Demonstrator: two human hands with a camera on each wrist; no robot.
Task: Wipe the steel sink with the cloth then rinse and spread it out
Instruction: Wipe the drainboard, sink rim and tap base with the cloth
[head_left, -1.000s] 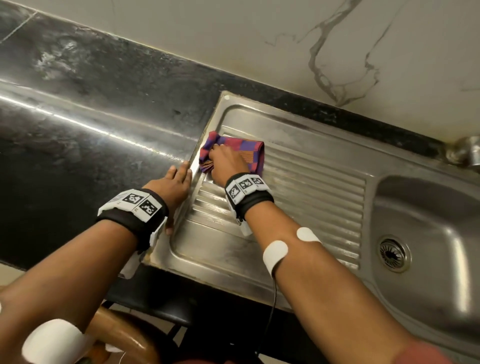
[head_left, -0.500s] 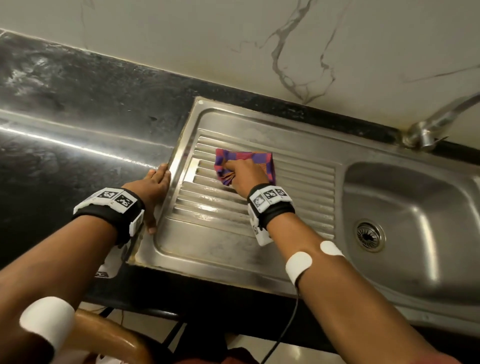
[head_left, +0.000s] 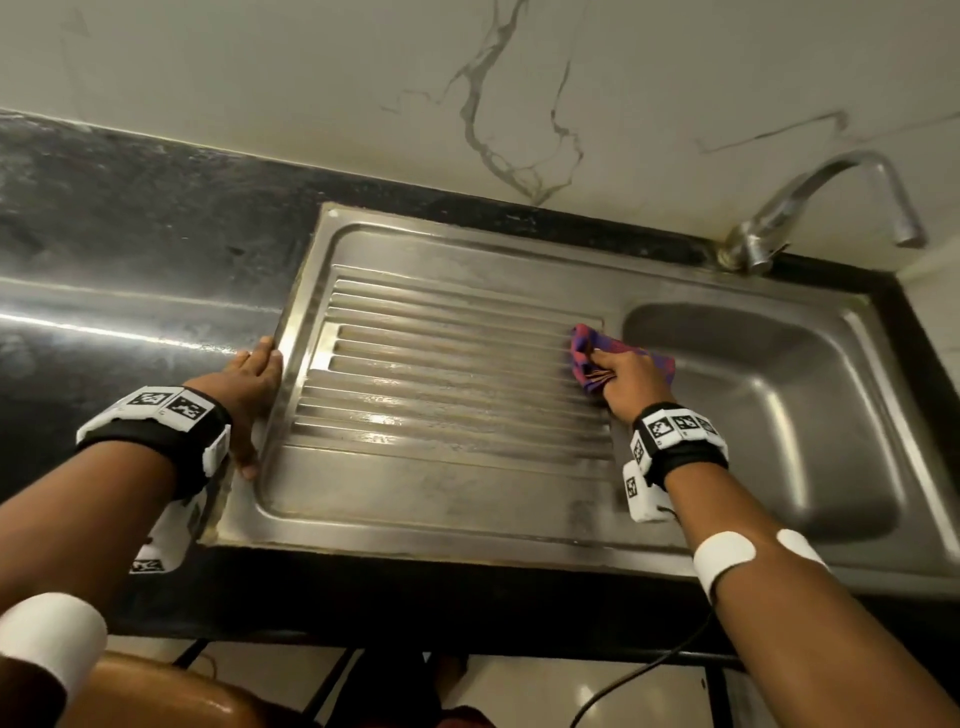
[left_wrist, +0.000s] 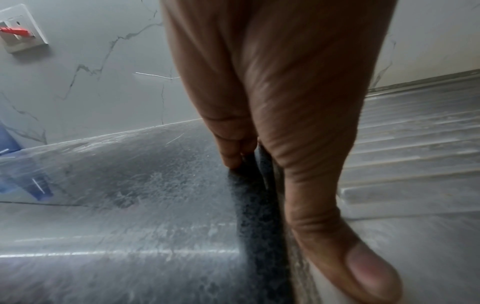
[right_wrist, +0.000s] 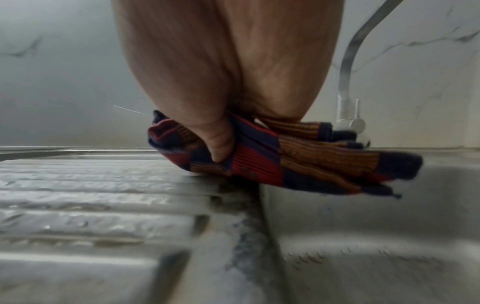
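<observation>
The steel sink (head_left: 467, 493) has a ribbed drainboard on the left and a basin (head_left: 769, 415) on the right. My right hand (head_left: 626, 376) grips a folded cloth (head_left: 589, 343) of red, blue and orange checks at the drainboard's right end. In the right wrist view the cloth (right_wrist: 298, 160) is bunched under the thumb, and its free end hangs over the basin's edge. My left hand (head_left: 254, 384) lies flat on the black counter, fingers straight, along the sink's left rim. In the left wrist view that left hand (left_wrist: 285, 123) holds nothing.
A curved steel tap (head_left: 810, 208) rises at the back right over the basin. The black stone counter (head_left: 130, 312) stretches to the left, with a marble wall behind. A wall socket with a red plug (left_wrist: 15, 30) shows in the left wrist view.
My right hand has swept the cloth rightward across the drainboard, from its left end to the basin's edge. The left hand has stayed at the sink's left rim.
</observation>
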